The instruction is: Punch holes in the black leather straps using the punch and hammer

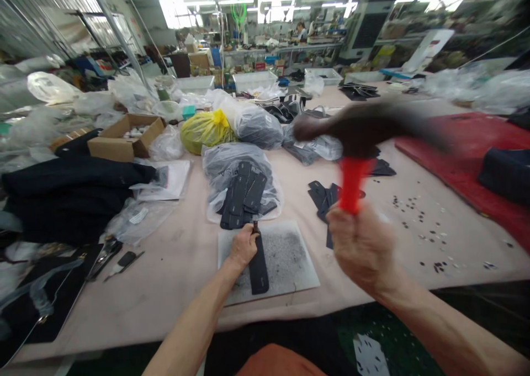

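Note:
My right hand (360, 243) grips the red handle of a hammer (356, 183), raised above the table at the right; its dark head is smeared by motion. In my left hand (244, 244) a short dark punch (255, 227) stands upright, pinched between the fingers. Its lower end meets the far end of a black strip (259, 268), which lies on a white speckled board (290, 249). Just beyond the board, more black strips (242, 196) are piled on a clear plastic bag (215, 166). Another few black strips (321, 199) lie to the right, partly behind my right hand.
Small dark and white scraps (430, 235) are scattered at the right, near a red sheet (467, 160). A yellow bag (207, 132) and a cardboard box (128, 138) stand farther back. Dark fabric (74, 194) and a small black-handled tool (125, 261) lie at the left.

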`<state>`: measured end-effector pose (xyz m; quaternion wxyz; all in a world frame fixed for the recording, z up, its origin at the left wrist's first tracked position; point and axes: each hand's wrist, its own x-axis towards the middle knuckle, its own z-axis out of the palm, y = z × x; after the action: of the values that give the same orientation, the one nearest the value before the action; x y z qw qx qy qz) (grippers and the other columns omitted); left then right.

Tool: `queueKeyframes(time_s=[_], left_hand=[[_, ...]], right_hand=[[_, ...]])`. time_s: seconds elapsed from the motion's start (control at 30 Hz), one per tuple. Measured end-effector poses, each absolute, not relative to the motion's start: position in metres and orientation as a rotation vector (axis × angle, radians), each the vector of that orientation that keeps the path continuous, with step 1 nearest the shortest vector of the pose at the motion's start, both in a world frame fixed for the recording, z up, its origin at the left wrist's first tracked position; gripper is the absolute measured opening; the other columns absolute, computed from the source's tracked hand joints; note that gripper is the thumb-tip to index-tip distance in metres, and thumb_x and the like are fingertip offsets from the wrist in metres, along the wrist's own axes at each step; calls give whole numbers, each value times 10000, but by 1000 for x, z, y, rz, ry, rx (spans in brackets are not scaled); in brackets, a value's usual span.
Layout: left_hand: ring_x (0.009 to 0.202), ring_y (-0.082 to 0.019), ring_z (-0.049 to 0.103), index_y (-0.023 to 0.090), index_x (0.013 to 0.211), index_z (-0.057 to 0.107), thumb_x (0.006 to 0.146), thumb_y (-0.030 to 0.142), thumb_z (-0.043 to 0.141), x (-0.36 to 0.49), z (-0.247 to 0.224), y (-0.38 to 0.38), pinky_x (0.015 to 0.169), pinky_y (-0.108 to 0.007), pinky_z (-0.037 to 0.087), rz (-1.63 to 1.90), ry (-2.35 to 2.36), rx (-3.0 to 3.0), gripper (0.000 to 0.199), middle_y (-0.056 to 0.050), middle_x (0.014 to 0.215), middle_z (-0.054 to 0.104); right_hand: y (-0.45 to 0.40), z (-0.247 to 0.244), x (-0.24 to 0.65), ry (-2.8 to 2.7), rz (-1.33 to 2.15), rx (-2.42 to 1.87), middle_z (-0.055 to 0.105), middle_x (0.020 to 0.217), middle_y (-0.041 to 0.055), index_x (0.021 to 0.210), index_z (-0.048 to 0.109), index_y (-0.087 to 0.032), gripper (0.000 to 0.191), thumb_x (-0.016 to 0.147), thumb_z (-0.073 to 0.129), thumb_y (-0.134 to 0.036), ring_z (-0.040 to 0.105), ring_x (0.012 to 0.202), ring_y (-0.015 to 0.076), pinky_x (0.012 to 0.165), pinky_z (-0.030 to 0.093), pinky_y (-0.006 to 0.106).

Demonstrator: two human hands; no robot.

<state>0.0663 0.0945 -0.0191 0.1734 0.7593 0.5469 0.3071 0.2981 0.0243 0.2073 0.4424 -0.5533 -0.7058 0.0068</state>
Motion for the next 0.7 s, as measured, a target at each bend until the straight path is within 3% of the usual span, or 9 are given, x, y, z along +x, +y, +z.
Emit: queueKeyframes(time_s=[0.13, 0.3, 0.37, 0.5, 0.7], left_hand=[[788, -189, 632, 209, 882, 533, 862, 153, 488, 67, -17, 94, 698, -278, 448, 848, 1571, 2152, 75, -39, 828, 648], [828, -195, 633, 210, 892, 539, 858, 150, 492, 67, -15, 93, 728, -280, 455, 861, 1558, 2149, 84, -43, 835, 647], [820, -194, 633, 211, 903, 544, 857, 150, 492, 67, -14, 93, 724, -280, 457, 858, 1548, 2144, 92, -43, 833, 647], [789, -193, 632, 216, 904, 543, 860, 163, 487, 67, -14, 94, 706, -281, 457, 844, 1562, 2133, 89, -38, 825, 644], [806, -198, 629, 209, 859, 539, 862, 168, 467, 67, -14, 95, 728, -289, 462, 842, 1565, 2152, 83, -49, 825, 637]], right_hand=[[28, 192, 302, -2285, 58, -1517, 445, 500, -46, 724, 472, -204, 243, 936, 455, -323, 324, 395, 87, 455, 133, 271], [32, 207, 301, -1839, -23, -1626, 463, 556, -26, 788, 468, -209, 315, 986, 300, -387, 399, 442, 106, 467, 228, 252], [29, 199, 298, -1898, 20, -1621, 453, 545, -19, 765, 459, -212, 316, 979, 296, -378, 392, 436, 110, 461, 219, 262], [27, 177, 306, -2297, 244, -1771, 463, 532, -21, 772, 481, -209, 250, 943, 405, -375, 377, 425, 108, 468, 157, 280], [55, 121, 337, -1808, 676, -2023, 520, 596, -14, 791, 524, -180, 346, 962, 309, -391, 472, 493, 119, 482, 282, 229]])
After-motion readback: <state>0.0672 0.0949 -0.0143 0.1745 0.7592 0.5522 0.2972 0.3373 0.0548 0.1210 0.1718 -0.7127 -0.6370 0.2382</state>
